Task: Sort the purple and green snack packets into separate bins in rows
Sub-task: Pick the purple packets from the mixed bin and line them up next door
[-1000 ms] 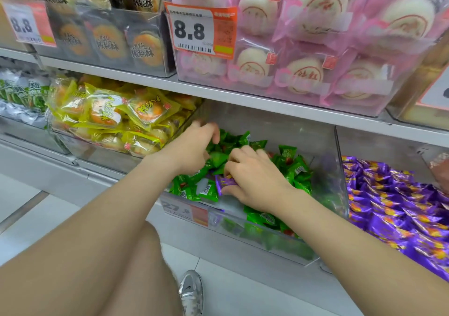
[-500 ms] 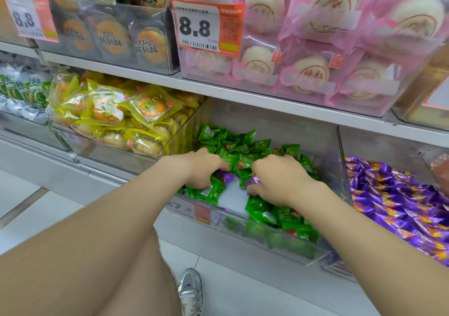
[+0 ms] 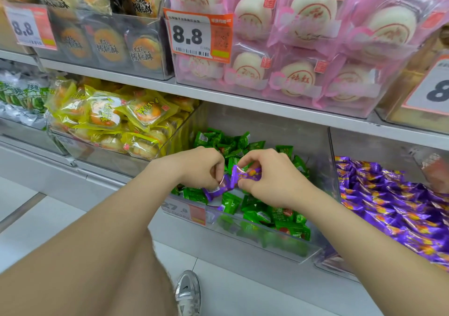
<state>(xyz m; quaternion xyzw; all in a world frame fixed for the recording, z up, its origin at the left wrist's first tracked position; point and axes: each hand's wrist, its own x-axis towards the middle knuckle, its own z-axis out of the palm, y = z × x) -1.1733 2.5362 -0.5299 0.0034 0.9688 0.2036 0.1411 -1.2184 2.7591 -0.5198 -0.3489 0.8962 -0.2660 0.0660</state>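
Left hand (image 3: 201,167) pinches purple packet (image 3: 217,190); right hand (image 3: 272,178) pinches second packet (image 3: 245,176), also purple. Both just above green packets (image 3: 269,215) in middle bin (image 3: 279,241). Purple pile (image 3: 393,194) right, past clear divider (image 3: 332,170). Yellow packs (image 3: 109,119) left. Pink buns (image 3: 303,36) on shelf (image 3: 243,98) above. Shoe (image 3: 188,291) on floor below.

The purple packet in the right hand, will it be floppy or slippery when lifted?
Probably light: the right hand holds the purple packet in a mere pinch. Its glossy wrapper looks slippery, and its crinkled ends would likely flex.
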